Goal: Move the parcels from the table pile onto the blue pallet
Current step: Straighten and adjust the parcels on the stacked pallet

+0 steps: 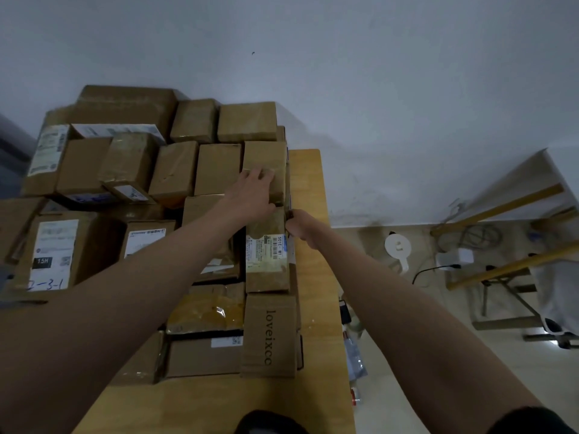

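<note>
Wooden table (308, 183) against a pale wall, heaped with cardboard parcels (131, 170), blue pallet out of view, most work apparently left; left hand (250, 192) flat atop a small taped box (266, 164), right hand (300, 227) gripping its side.

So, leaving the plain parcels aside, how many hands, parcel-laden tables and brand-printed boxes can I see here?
Hands: 2, left hand and right hand
Loaded table: 1
loveixcc box: 1
Total: 4
</note>
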Tool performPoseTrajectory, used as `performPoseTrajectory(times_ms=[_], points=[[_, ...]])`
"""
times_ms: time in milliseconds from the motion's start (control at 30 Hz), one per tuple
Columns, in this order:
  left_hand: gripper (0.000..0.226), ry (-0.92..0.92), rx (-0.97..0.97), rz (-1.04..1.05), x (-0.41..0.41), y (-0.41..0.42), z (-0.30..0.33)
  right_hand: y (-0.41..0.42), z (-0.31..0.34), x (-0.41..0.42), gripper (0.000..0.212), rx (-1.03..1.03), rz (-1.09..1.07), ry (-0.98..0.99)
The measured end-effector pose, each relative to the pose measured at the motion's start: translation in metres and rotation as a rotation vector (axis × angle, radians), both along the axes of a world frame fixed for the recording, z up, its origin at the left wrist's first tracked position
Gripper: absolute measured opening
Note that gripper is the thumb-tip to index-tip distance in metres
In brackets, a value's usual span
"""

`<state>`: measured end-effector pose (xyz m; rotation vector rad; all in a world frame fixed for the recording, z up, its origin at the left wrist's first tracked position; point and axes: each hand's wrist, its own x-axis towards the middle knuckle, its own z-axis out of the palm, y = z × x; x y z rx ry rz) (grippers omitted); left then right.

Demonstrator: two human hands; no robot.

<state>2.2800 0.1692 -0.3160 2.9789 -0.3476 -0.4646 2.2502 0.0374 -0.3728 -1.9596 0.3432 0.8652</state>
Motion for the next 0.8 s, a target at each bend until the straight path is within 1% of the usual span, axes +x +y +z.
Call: performPoseTrajectory(times_ms=[67, 133, 200, 300, 367, 400, 467, 533, 667, 800], points=[[0.082, 0.000, -0.014, -0.002, -0.001, 0.001, 0.004, -0.004, 0.002, -0.003, 0.029, -0.029, -0.024, -0.004], [0.082, -0.022, -0.034, -0.013, -0.007, 0.002, 0.008, -0.012, 0.001, -0.009, 0.032, -0.085, -0.003, 0.008], [0.079, -0.052, -0.055, -0.032, -0.016, 0.001, 0.013, -0.020, 0.000, -0.019, 0.038, -0.143, 0.045, 0.126], [0.062, -0.127, -0.078, -0.041, -0.031, 0.000, 0.021, -0.025, -0.001, -0.042, 0.035, -0.084, 0.087, 0.336], [0.047, -0.164, -0.041, -0.062, -0.040, -0.001, 0.024, -0.024, -0.001, -0.056, 0.029, -0.021, 0.125, 0.405], [0.043, -0.141, -0.014, -0.071, -0.044, -0.001, 0.024, -0.022, -0.001, -0.060, 0.029, 0.003, 0.141, 0.422], [0.046, -0.046, 0.051, -0.089, -0.052, -0.001, 0.023, -0.019, -0.001, -0.064, 0.030, 0.023, 0.141, 0.425], [0.053, 0.010, 0.114, -0.119, -0.059, -0.002, 0.018, -0.015, -0.005, -0.065, 0.031, 0.020, 0.121, 0.408], [0.058, 0.034, 0.111, -0.132, -0.070, 0.001, 0.007, -0.007, -0.019, -0.069, 0.037, -0.041, 0.111, 0.370], [0.061, 0.030, 0.115, -0.145, -0.074, 0.001, 0.004, -0.005, -0.029, -0.080, 0.037, -0.088, 0.118, 0.374]])
